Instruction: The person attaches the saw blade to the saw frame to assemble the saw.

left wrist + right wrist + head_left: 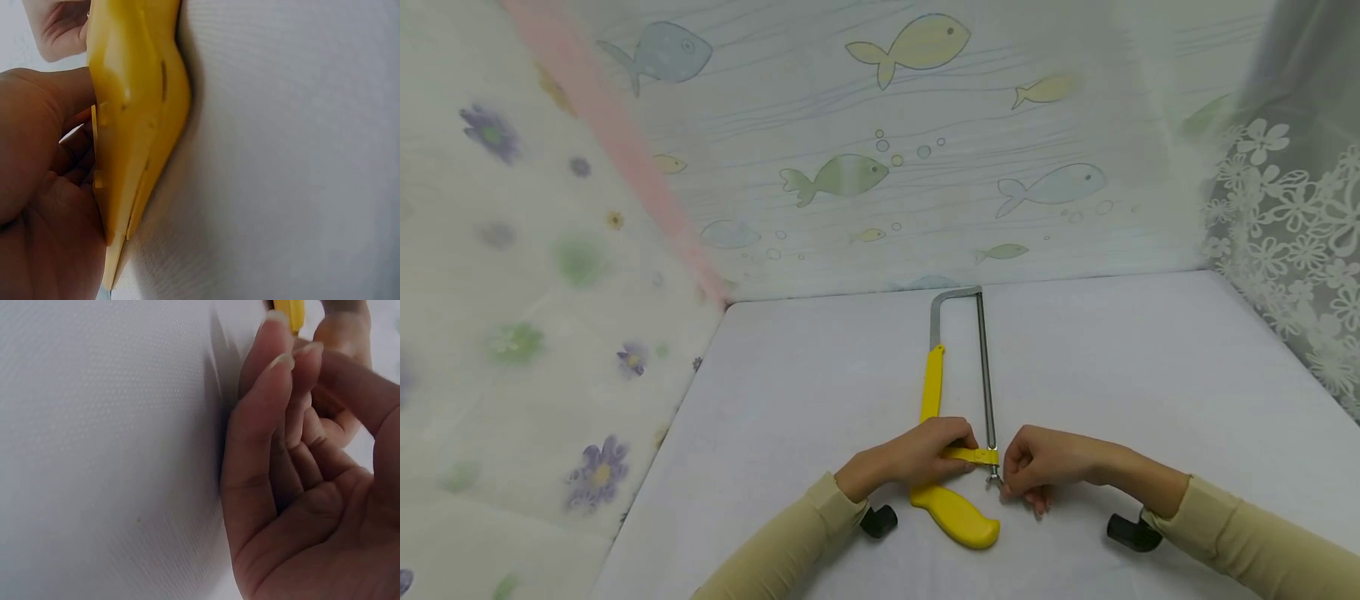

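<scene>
A hacksaw (958,518) with a yellow handle lies flat on the white table, its grey metal frame end pointing away from me. My left hand (925,450) grips it where the handle meets the yellow front bracket (977,455), with thumb and fingers about that part. A small metal wing nut (993,480) sticks out below the bracket, at the near end of the blade (986,375). My right hand (1060,457) pinches at this wing nut with curled fingers. In the left wrist view the yellow handle (134,125) covers part of the left fingers.
The white-covered table (805,358) extends around the saw. A curtain with printed fish (850,175) hangs behind it, a flowered one (602,475) at the left, and lace (1300,242) at the right. Black wrist devices (1133,533) sit under both cuffs.
</scene>
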`<state>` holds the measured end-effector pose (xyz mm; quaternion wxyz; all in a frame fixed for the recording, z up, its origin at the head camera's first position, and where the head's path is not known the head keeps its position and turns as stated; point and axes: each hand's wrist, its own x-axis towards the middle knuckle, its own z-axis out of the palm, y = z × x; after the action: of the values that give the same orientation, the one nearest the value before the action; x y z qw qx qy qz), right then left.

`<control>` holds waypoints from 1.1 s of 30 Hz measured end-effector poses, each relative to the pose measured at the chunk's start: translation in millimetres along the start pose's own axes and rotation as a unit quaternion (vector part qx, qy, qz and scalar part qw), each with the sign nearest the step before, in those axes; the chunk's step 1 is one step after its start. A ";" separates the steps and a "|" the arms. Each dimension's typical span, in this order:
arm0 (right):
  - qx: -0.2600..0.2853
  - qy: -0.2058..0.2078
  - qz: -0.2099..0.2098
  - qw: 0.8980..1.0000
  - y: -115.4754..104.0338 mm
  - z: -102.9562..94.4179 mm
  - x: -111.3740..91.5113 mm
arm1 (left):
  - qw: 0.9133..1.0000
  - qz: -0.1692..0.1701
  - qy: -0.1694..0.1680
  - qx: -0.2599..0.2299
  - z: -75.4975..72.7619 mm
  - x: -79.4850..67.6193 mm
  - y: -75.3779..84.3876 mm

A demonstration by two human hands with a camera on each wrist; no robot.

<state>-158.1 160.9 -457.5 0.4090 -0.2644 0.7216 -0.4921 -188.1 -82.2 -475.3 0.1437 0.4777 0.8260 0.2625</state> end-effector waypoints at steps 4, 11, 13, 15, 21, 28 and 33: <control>0.008 -0.007 0.005 1.000 -0.9 2.0 0.1 | 1.000 -0.001 -0.001 0.000 0.2 0.2 -1.0; -0.006 -0.003 0.008 1.000 -2.2 3.8 1.7 | 1.000 0.003 0.000 -0.004 -0.6 0.0 0.4; -0.009 0.001 0.011 1.000 -1.3 4.2 2.7 | 1.000 0.002 -0.001 -0.003 -0.9 -0.1 0.8; -0.011 0.007 0.016 1.000 -0.7 4.8 3.8 | 1.000 0.001 -0.002 -0.004 -1.1 -0.2 1.1; -0.016 0.021 0.024 0.999 -2.3 6.2 5.6 | 1.000 -0.004 -0.005 -0.008 -1.6 0.6 1.0; -0.015 0.028 0.034 0.999 -6.4 6.8 4.2 | 1.000 0.001 -0.004 -0.008 -0.7 2.0 -1.5; -0.015 0.027 0.035 0.999 -6.5 6.8 3.5 | 1.000 0.002 -0.002 -0.008 0.2 2.0 -2.0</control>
<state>-154.4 152.4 -453.8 0.4024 -0.2320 0.7484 -0.4734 -190.5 -81.2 -476.6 0.1488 0.4789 0.8225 0.2685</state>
